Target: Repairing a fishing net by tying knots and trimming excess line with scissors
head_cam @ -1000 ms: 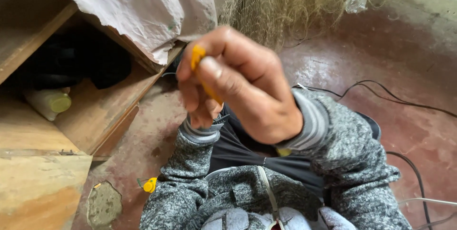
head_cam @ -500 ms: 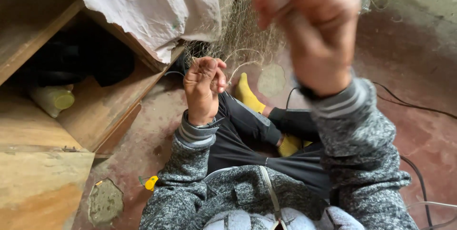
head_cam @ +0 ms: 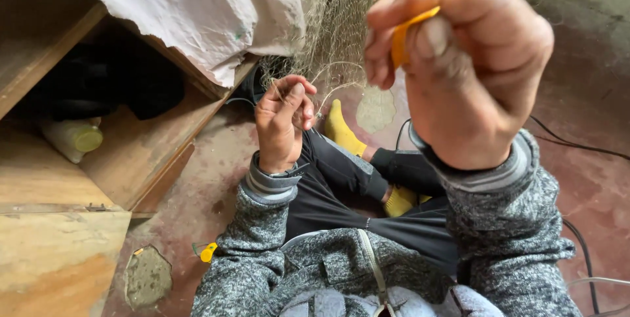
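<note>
Closest to the camera, the right hand (head_cam: 459, 61) was raised high, its fingers (head_cam: 384, 48) curled tight around a small yellow-orange tool (head_cam: 408, 33), of which only a narrow strip showed between thumb and forefinger. Below it the grey flecked sleeves (head_cam: 505, 225) and the zip of a jacket filled the bottom of the view, above black trousers and crossed legs. Further out, the left hand (head_cam: 283, 120) was held lower, its fingers pinched narrow on pale strands of a fine fishing net (head_cam: 335, 35) that hung down from above and ran between the 2 hands. Just beyond that hand a foot in a yellow sock (head_cam: 341, 130) rested on the reddish floor (head_cam: 216, 179), with the other yellow sock tucked under the knee. A small yellow clip (head_cam: 209, 252) lay on the floor beside the left elbow. Past these, wooden boards (head_cam: 138, 153) leaned at the left, a pale plastic bottle (head_cam: 73, 138) lay under them, and a white sheet (head_cam: 197, 8) hung at the top.
</note>
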